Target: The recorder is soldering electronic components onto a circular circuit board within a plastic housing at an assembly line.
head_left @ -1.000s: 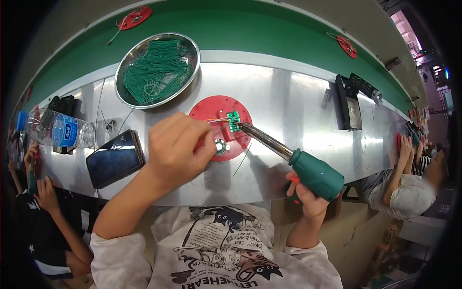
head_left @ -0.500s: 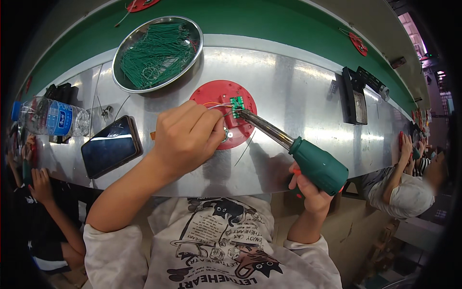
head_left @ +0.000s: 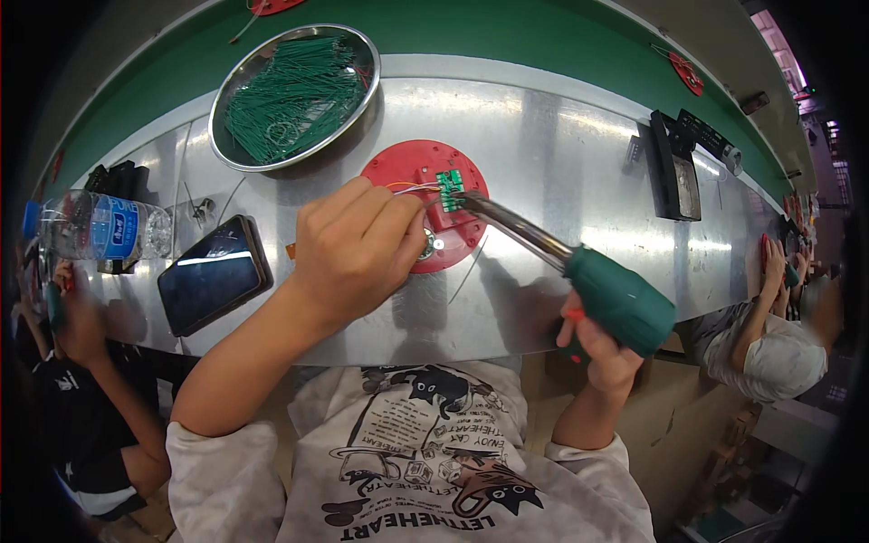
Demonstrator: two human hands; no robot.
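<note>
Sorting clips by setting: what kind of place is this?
Probably an electronics assembly line: a soldering iron touches a small green circuit board, a metal bowl of green wires stands nearby, beside a green conveyor belt.

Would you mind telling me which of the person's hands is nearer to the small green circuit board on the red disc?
Left. The left hand rests on the red disc just beside the circuit board; the right hand is back at the table edge, gripping the soldering iron.

Right hand point(head_left: 605, 348) holds soldering iron point(head_left: 579, 271) tip against green circuit board point(head_left: 448, 189) on red disc point(head_left: 412, 172).
</note>
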